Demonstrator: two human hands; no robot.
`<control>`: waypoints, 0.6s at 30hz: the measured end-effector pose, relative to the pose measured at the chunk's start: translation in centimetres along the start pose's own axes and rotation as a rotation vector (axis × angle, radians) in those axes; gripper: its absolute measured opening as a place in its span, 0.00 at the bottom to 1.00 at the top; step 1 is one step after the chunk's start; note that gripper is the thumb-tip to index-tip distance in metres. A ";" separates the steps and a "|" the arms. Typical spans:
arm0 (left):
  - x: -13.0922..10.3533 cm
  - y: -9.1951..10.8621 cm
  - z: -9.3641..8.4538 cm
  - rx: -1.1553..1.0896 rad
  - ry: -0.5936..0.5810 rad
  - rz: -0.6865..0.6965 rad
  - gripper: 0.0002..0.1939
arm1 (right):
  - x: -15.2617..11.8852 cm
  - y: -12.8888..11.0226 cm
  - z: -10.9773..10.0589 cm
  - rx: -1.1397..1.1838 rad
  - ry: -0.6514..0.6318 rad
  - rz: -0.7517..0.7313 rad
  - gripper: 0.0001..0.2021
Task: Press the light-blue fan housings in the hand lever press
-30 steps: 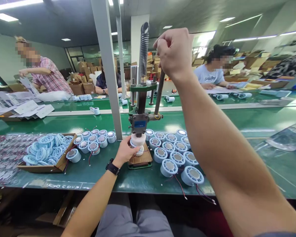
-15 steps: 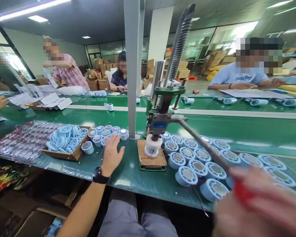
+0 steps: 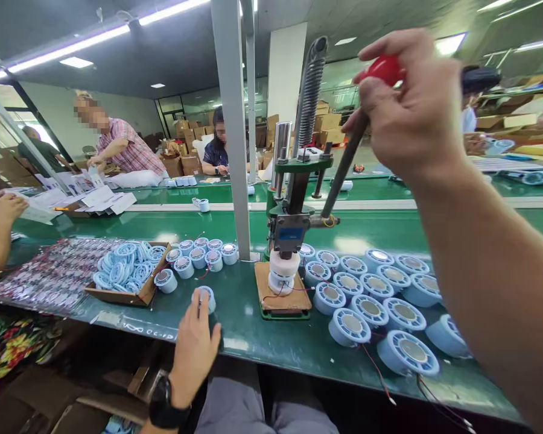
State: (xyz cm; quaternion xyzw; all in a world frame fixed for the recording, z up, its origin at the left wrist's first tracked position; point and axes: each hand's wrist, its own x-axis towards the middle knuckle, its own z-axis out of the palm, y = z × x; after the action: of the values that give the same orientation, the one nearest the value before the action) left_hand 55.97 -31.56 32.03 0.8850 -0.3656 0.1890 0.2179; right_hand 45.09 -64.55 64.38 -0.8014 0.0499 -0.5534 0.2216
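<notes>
My right hand [image 3: 407, 102] is raised at the upper right, its fingers wrapped round the red knob [image 3: 386, 70] of the press lever. The green press [image 3: 291, 229] stands in the middle, its white head down on a blue-and-white round part [image 3: 281, 282] on the brown base pad [image 3: 262, 290]. At the lower left, my left hand [image 3: 198, 337] touches a blue round part [image 3: 210, 299] with its fingertips, partly covering it; the thumb is apart. Behind it sits a group of similar blue parts [image 3: 198, 258].
Many blue round parts [image 3: 370, 308] with trailing wires fill the table right of the press. A cardboard tray [image 3: 148, 292] of blue rings and a pile of wired pieces [image 3: 49, 271] lie left. A metal post [image 3: 238, 181] rises behind. Other people sit or stand around.
My right hand has swung the lever up from the lower right. My left hand has come nearer, with a blue part now at its fingertips, apart from the group. The view has shifted slightly.
</notes>
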 end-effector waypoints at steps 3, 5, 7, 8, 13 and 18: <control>-1.0 2.2 0.1 -0.147 -0.108 0.006 0.39 | -1.4 0.8 1.6 -0.019 -0.047 0.066 0.33; -0.1 3.5 -0.1 -0.247 -0.210 0.037 0.41 | -6.6 1.3 2.9 0.012 0.083 -0.001 0.30; 1.4 3.9 -0.8 -0.329 -0.250 0.086 0.43 | -13.6 1.9 4.9 0.069 0.216 -0.013 0.28; 2.3 3.6 -1.2 -0.345 -0.224 0.103 0.43 | -17.2 2.3 6.2 0.087 0.245 0.040 0.30; 6.2 -4.0 -5.0 -0.080 0.106 -0.012 0.23 | -28.7 4.4 12.4 0.097 0.026 0.485 0.47; 9.4 -14.2 -10.1 0.208 -0.102 -0.198 0.21 | -28.7 5.8 14.7 0.208 0.024 0.659 0.45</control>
State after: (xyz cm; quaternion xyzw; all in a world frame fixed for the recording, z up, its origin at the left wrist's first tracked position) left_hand 70.76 -22.52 41.53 0.9429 -0.2658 0.1582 0.1236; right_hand 48.40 -56.00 32.91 -0.7086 0.2522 -0.4637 0.4683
